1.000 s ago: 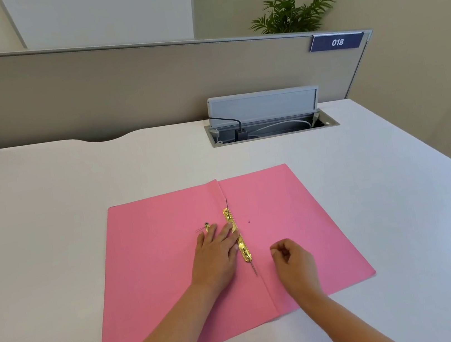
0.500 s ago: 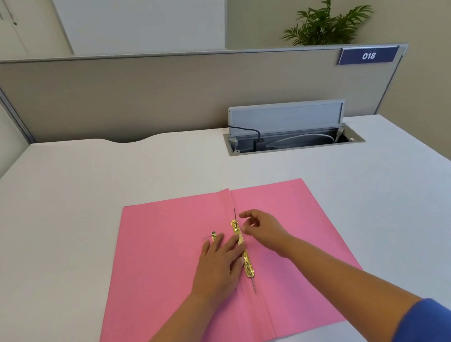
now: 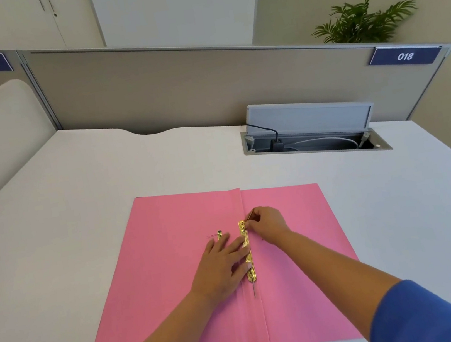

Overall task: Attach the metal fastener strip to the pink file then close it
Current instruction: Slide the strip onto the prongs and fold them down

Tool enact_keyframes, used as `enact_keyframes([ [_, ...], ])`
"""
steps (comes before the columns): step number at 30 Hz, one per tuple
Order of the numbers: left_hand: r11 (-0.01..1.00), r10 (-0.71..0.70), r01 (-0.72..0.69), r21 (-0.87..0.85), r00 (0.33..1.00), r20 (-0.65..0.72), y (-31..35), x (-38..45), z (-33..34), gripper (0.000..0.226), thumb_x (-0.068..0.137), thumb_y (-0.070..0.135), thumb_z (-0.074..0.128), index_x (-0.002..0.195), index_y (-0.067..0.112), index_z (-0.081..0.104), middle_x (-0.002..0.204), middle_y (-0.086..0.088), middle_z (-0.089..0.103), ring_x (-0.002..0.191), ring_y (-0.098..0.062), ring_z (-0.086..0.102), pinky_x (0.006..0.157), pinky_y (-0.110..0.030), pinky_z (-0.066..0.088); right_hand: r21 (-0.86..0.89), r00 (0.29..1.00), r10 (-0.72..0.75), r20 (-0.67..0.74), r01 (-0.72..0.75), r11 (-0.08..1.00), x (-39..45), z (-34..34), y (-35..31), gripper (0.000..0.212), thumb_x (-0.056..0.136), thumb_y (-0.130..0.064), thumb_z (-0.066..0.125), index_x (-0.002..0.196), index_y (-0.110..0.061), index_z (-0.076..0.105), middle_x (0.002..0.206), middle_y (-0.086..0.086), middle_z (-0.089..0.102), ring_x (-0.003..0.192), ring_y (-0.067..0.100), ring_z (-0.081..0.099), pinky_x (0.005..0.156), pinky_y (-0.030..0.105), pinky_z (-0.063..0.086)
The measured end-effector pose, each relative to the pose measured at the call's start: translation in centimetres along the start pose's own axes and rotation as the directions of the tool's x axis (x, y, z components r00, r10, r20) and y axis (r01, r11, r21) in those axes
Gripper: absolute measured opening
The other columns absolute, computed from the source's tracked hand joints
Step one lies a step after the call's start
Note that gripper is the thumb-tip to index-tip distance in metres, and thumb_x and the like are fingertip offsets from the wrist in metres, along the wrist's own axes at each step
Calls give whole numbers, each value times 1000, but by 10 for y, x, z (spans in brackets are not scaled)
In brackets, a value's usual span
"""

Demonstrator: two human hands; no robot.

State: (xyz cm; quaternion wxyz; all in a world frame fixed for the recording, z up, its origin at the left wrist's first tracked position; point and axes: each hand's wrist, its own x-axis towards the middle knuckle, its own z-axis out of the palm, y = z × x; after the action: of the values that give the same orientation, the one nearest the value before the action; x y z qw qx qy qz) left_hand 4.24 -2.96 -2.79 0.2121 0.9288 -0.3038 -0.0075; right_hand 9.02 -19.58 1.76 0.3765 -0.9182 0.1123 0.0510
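The pink file (image 3: 174, 266) lies open and flat on the white desk. A gold metal fastener strip (image 3: 247, 252) runs along the file's centre fold. My left hand (image 3: 222, 265) lies flat on the left leaf, its fingers pressing on the strip's middle. A second small gold piece (image 3: 219, 233) peeks out beyond its fingertips. My right hand (image 3: 267, 223) sits at the strip's far end, fingers pinched on a thin metal prong (image 3: 250, 214) that sticks up there. Another thin prong (image 3: 254, 289) lies flat past the strip's near end.
An open cable tray (image 3: 313, 140) with a raised grey lid and cords is set into the desk at the back right. A beige partition (image 3: 177, 90) bounds the desk's far side, with a plant (image 3: 359, 19) behind it. White desk surface surrounds the file.
My right hand moved from the right leaf up to the strip's far end and pinched the prong. My left hand stayed pressed on the strip. The camera view shifted.
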Motion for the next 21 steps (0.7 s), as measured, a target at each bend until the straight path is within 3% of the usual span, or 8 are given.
enact_keyframes([
  [7,1000,-15,16,-23,1000,21,-1,-1,0,44,91,47,36,130,32,50,147,19,38,143,-19,21,114,-37,12,-35,1000,6,-5,-6,999,4,2,0,10,84,-15,63,90,-8,69,78,-1,60,71,20,55,66,31,50],
  [16,999,-30,31,-33,999,28,-2,-1,2,45,91,48,36,131,35,49,149,20,35,145,-18,18,116,-38,9,-74,998,-58,-8,58,996,7,1,-2,11,83,-12,62,90,-10,71,91,8,72,69,19,56,67,31,52],
  [21,998,-47,49,-34,998,44,-1,-1,2,45,91,49,35,133,37,47,151,20,31,146,-17,14,118,-38,5,-153,988,-143,62,151,977,10,-1,-10,14,83,-10,62,93,-8,71,98,10,72,82,23,64,71,33,56],
])
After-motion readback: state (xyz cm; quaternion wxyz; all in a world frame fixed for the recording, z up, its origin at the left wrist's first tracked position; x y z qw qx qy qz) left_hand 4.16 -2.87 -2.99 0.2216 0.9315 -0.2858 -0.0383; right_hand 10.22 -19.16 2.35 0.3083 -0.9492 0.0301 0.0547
